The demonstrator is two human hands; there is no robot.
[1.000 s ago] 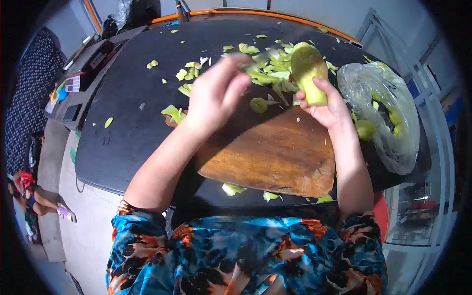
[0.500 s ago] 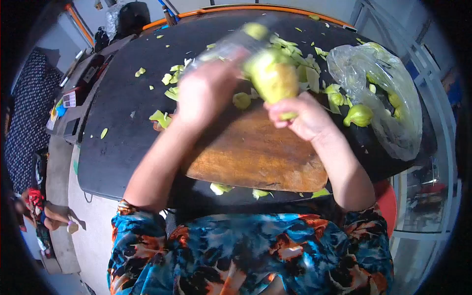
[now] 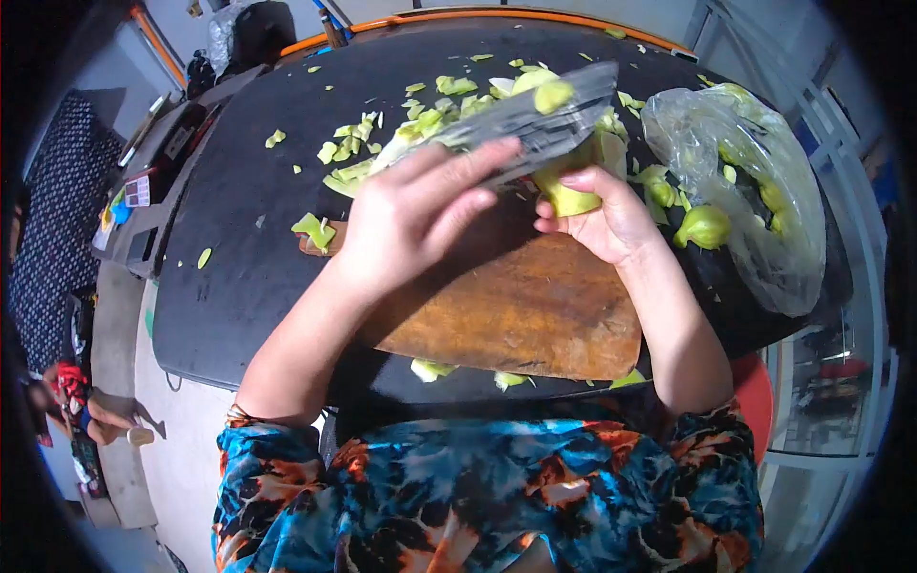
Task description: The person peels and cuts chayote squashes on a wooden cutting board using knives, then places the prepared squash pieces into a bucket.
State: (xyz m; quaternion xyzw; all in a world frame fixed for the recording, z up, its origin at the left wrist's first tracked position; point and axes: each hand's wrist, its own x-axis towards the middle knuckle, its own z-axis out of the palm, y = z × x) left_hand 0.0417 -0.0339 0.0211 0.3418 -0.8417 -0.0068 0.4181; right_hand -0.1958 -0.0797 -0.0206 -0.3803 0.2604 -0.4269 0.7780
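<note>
My left hand [image 3: 411, 215] is closed around a wide grey knife [image 3: 564, 115], its handle hidden by the fingers. Pale green pieces cling to the blade, which slants up to the right across the upper part of the vegetable. My right hand [image 3: 611, 215] grips the lower end of a peeled pale green vegetable [image 3: 571, 199], thumb on top. Below both hands lies a brown wooden board [image 3: 506, 310]. Green peelings [image 3: 353, 138] are scattered on the black table [image 3: 229, 229] behind the hands.
A clear plastic bag [image 3: 793, 258] with green vegetables lies at the right, a round green vegetable [image 3: 705, 226] beside it. Low on the left, a person [image 3: 81, 406] is partly visible. A red stool or chair [image 3: 753, 396] shows at lower right.
The knife, blurred before, now shows clearly across the vegetable. The vegetable has swung left and then back to the right in my right hand. The view has shifted slightly.
</note>
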